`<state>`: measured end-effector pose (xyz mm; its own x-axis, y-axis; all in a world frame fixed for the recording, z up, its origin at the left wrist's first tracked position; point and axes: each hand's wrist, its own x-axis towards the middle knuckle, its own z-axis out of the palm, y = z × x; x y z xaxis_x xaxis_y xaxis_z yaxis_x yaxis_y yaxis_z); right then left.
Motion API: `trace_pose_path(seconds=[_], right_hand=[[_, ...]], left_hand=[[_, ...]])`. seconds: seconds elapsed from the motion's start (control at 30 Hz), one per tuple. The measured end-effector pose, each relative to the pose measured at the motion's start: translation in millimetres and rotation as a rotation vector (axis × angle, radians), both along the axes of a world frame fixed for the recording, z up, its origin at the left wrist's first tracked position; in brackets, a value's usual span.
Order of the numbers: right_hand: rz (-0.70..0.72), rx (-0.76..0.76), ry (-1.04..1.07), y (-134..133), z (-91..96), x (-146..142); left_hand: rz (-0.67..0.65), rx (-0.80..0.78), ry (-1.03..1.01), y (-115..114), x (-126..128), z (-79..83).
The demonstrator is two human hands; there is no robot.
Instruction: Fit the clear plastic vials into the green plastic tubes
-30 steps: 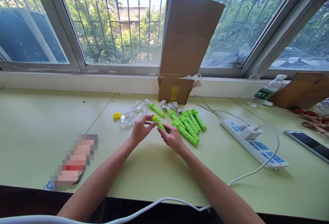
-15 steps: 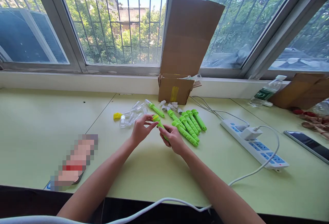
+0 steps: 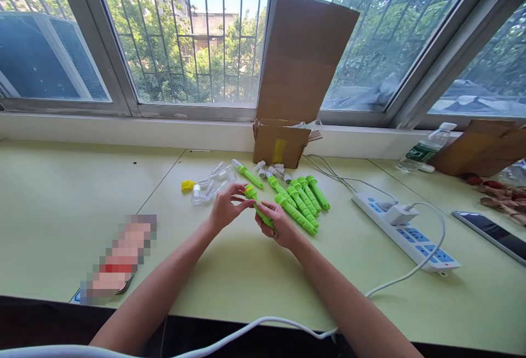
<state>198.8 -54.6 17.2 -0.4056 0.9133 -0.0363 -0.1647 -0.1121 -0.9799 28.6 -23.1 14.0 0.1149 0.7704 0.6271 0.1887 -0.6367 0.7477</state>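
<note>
Both hands meet over the pale green table. My right hand is closed round the lower end of a bright green ribbed tube. My left hand pinches the tube's upper end with its fingertips. Just to the right lie several more green tubes in a row. Behind my left hand sit clear plastic pieces and a small yellow cap. Small white caps lie in front of a cardboard box.
A white power strip with a plugged adapter and cables lies at the right. A phone and a water bottle are further right. A blurred object rests near the table's front left edge. A white cable crosses the front edge.
My right hand has taken a fuller grip on the green tube and tilted it more upright. My left fingers have stayed on its top end.
</note>
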Motion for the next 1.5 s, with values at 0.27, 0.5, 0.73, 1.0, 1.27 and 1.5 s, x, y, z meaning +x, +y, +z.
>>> trace_pose_path(seconds=[0.27, 0.5, 0.73, 1.0, 1.27, 1.5], right_hand=[[-0.061, 0.095, -0.151, 3.7, -10.5, -1.5], [-0.242, 0.438, -0.365, 8.5, -16.8, -3.4], [-0.175, 0.333, -0.274, 4.3, -9.6, -4.1], [-0.111, 0.157, -0.071, -0.5, -4.8, -5.1], [-0.074, 0.074, 0.017, 0.0, -3.7, -2.7], [-0.027, 0.023, 0.068, 0.0, -1.2, -1.6]], left_hand=[[0.002, -0.027, -0.008, 2.1, -3.6, -8.0], [0.073, 0.062, 0.008, 3.2, -2.7, -10.7], [0.066, 0.040, -0.006, 3.8, -0.6, -8.0], [0.059, 0.015, -0.038, 3.0, 1.1, -3.6], [0.051, 0.029, -0.046, 1.2, 1.6, -1.6], [0.029, 0.033, -0.046, 0.4, 2.7, -0.4]])
